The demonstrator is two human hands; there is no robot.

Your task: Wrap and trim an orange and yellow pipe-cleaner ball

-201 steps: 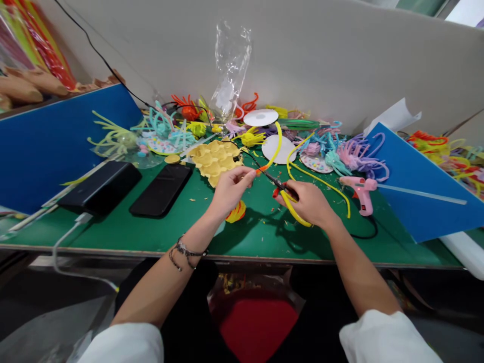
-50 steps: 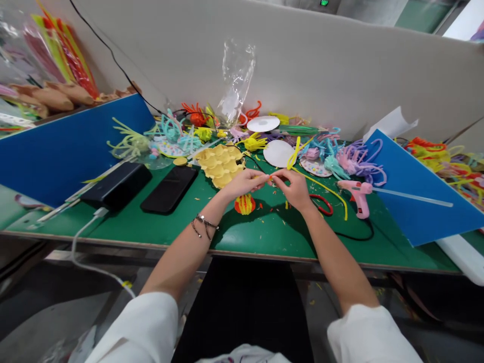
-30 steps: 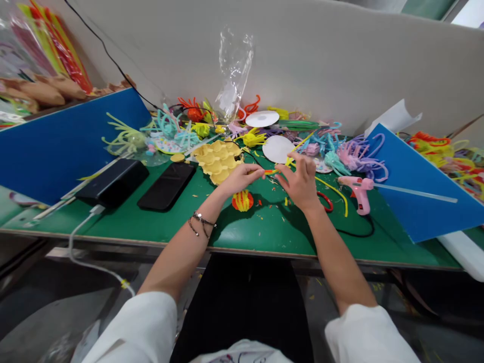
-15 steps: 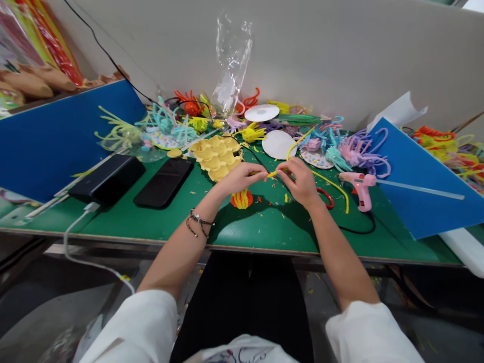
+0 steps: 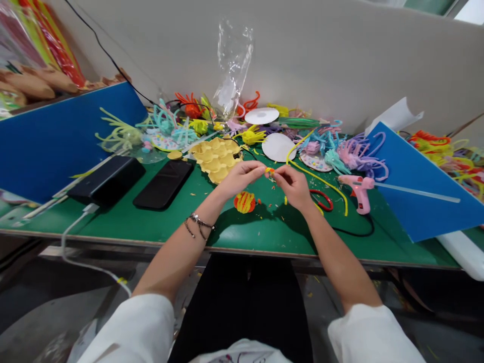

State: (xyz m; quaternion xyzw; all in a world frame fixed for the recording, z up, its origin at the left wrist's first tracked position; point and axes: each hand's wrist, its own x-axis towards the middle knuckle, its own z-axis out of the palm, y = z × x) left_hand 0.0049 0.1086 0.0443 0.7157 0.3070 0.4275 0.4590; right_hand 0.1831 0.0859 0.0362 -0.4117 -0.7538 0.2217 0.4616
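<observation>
My left hand (image 5: 237, 177) and my right hand (image 5: 293, 185) meet above the green table (image 5: 159, 227). Both pinch one yellow pipe cleaner (image 5: 302, 169) near its orange-tipped end (image 5: 269, 171). The cleaner's long tail loops back and to the right over the table. A small coiled yellow and orange piece (image 5: 244, 201) lies on the table just below my hands. Red-handled scissors (image 5: 321, 200) lie to the right of my right hand.
A pink glue gun (image 5: 359, 190) lies at the right with its black cable. A yellow moulded tray (image 5: 216, 158), two white discs (image 5: 278, 146) and heaps of coloured pipe cleaners (image 5: 340, 151) fill the back. A phone (image 5: 163, 184) and power bank (image 5: 108, 179) lie left. Blue boards (image 5: 56, 141) flank both sides.
The scissors left my right hand and now lie on the table. Both hands have closed together on the orange-tipped end of the yellow cleaner, and the tail has shifted right.
</observation>
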